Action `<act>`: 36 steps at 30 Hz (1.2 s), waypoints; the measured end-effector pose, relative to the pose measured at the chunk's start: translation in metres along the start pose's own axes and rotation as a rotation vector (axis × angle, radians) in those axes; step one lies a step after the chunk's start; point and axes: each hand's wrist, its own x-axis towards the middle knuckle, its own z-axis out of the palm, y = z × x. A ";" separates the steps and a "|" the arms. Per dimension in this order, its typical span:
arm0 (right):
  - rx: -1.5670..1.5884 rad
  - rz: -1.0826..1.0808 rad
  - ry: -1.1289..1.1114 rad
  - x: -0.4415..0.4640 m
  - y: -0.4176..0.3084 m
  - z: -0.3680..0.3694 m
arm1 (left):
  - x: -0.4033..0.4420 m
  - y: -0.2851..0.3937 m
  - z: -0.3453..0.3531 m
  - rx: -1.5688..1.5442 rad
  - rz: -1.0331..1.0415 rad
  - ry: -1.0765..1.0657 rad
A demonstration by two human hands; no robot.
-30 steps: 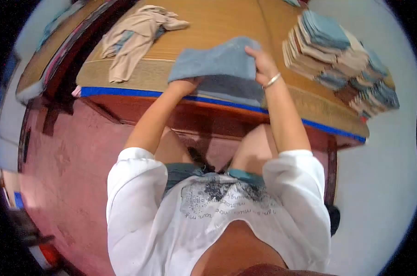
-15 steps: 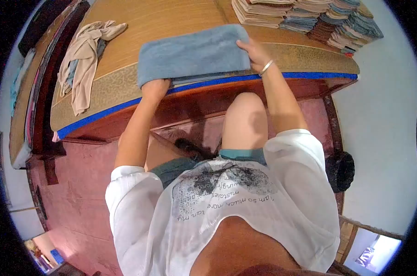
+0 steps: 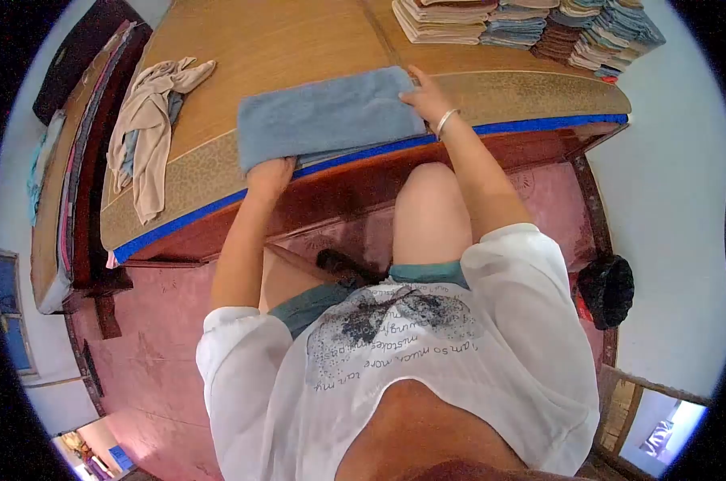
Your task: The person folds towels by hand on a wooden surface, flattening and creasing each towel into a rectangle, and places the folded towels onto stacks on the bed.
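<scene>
A folded blue-grey towel [image 3: 323, 116] lies near the front edge of the wooden bed platform. At its lower left corner is my left hand [image 3: 272, 175], its fingers tucked beneath the cloth and partly hidden, gripping the fold. My right hand [image 3: 428, 103] pinches the right end, with the thumb on top and the other fingers around the far side. The lower layers show slightly along the front edge.
Stacks of folded towels [image 3: 443, 22] stand at the back right. A crumpled beige cloth [image 3: 146, 136] hangs near the left front edge. Blue trim [image 3: 491, 128] runs along the platform's front. A black bag [image 3: 606, 290] sits on the floor at right.
The view has shifted, so the towel and platform edge appear slightly lower. My right hand has moved a little left relative to the towel's end, with its index finger lifted more.
</scene>
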 end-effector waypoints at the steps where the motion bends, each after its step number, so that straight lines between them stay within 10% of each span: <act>1: 0.000 -0.005 -0.003 0.002 0.003 0.000 | -0.002 0.001 0.000 0.003 -0.002 0.005; 13: -0.841 -0.663 0.190 -0.014 -0.038 0.031 | 0.003 0.012 -0.011 -0.049 0.018 0.002; 15: -0.889 -0.521 -0.134 -0.015 -0.031 0.045 | -0.001 0.011 -0.012 -0.043 -0.006 -0.021; 27: -1.251 -0.379 -0.124 -0.026 -0.024 0.057 | -0.027 0.012 -0.015 -0.085 0.060 0.062; 30: -1.244 -0.374 -0.127 -0.026 -0.024 0.056 | -0.036 0.017 -0.020 -0.060 0.037 -0.037; 32: -1.254 -0.392 -0.141 -0.025 -0.023 0.055 | -0.036 0.022 -0.038 -0.057 -0.008 -0.512; 34: -1.279 -0.378 -0.147 -0.025 -0.024 0.055 | -0.049 0.018 -0.051 -0.313 0.417 -0.030; 36: -1.322 -0.356 -0.158 -0.025 -0.030 0.057 | -0.044 0.017 -0.077 -0.237 0.242 -0.269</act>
